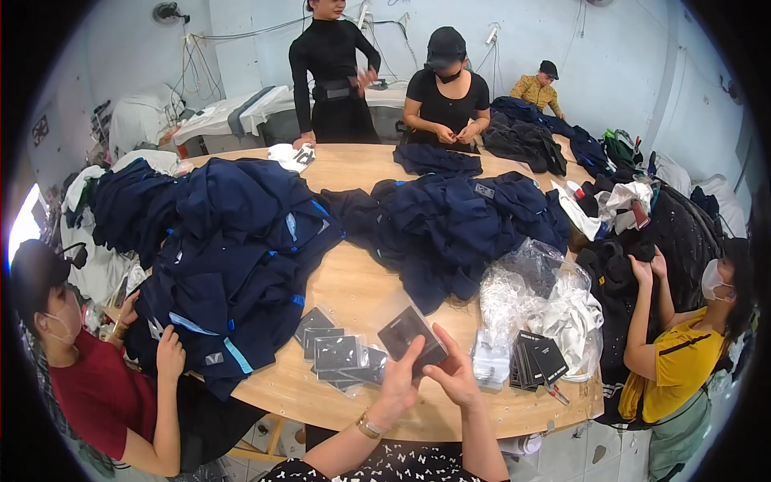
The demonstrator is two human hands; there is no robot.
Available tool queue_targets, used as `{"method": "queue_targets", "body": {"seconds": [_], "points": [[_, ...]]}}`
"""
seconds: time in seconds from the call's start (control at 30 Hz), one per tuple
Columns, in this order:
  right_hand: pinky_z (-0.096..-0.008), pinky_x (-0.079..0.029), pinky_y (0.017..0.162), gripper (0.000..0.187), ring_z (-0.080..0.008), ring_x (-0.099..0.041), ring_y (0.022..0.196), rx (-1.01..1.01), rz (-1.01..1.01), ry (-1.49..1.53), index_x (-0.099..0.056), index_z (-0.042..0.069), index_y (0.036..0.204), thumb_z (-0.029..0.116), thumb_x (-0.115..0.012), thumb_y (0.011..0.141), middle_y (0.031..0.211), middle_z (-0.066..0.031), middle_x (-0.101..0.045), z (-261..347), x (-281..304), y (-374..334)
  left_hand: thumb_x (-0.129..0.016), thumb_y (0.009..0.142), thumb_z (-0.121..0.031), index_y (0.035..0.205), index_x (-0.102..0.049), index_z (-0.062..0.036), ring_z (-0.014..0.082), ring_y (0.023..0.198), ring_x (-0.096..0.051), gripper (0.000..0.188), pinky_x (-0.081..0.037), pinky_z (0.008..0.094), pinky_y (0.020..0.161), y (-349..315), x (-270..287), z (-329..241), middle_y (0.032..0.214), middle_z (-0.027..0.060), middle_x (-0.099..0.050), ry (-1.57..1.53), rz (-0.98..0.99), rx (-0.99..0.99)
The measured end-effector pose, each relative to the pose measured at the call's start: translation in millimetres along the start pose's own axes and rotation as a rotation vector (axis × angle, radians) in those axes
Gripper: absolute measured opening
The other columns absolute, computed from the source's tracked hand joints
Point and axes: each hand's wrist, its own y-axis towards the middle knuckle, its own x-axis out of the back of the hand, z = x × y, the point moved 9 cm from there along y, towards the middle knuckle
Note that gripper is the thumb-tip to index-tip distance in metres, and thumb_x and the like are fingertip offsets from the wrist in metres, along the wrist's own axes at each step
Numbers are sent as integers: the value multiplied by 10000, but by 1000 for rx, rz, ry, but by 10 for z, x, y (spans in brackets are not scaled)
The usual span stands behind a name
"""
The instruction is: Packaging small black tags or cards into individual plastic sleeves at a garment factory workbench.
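A dark card in a clear plastic sleeve (408,332) is held up in front of me, over the near part of the table. My left hand (401,376) is closed on its lower left side, thumb across the front. From the right, my right hand (454,371) grips the lower right edge of the same sleeve. Left of my hands lies a loose spread of sleeved dark cards (337,353). To the right sits a fanned stack of black cards (540,360), beside a pile of flat clear sleeves (491,363).
Navy garments are heaped at left (233,241) and centre (458,225) on the wooden table (353,281). Crumpled plastic bags (562,309) lie at right. People handle garments at both sides (112,369) (683,337); others are at the far side (446,96).
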Motion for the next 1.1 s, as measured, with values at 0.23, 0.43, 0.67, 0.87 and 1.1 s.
{"method": "queue_targets", "body": {"seconds": [0.23,0.43,0.67,0.87,1.1], "points": [[-285,-406,884,617,-165,-510,1018,-4,-69,-130,-311,5,1305,-67,-580,755,1144,-98,-514,59,-27,10,-610,817,-191,1027,-535,-101,113,776,-599,241,-490,244,599,22,50,73,907,11,-603,109,13,143],[-263,-441,815,571,-139,-532,937,19,-79,-181,-315,15,1309,-64,-539,790,1059,-101,-542,86,-5,3,-617,813,-202,1002,-535,-127,103,731,-592,220,-464,229,564,4,74,86,881,9,-607,107,-41,113],[-230,-470,684,520,-116,-560,792,97,-222,-319,-345,10,1282,-69,-510,795,921,-91,-566,110,10,-47,-646,792,-216,889,-586,-70,70,595,-551,185,-406,207,476,1,116,136,761,-8,-596,276,-57,9],[-229,-494,618,512,-104,-567,749,136,-298,-323,-358,16,1270,-79,-507,789,892,-79,-579,62,216,-33,-640,798,-241,873,-602,-49,61,585,-543,209,-399,191,463,15,91,168,774,6,-606,349,11,75],[-271,-496,729,588,-146,-581,816,-66,-99,-194,-299,20,1314,-83,-525,781,997,-105,-580,81,128,-12,-605,828,-170,939,-590,30,83,742,-573,229,-463,211,662,150,160,-137,891,53,-626,286,-4,-183]]}}
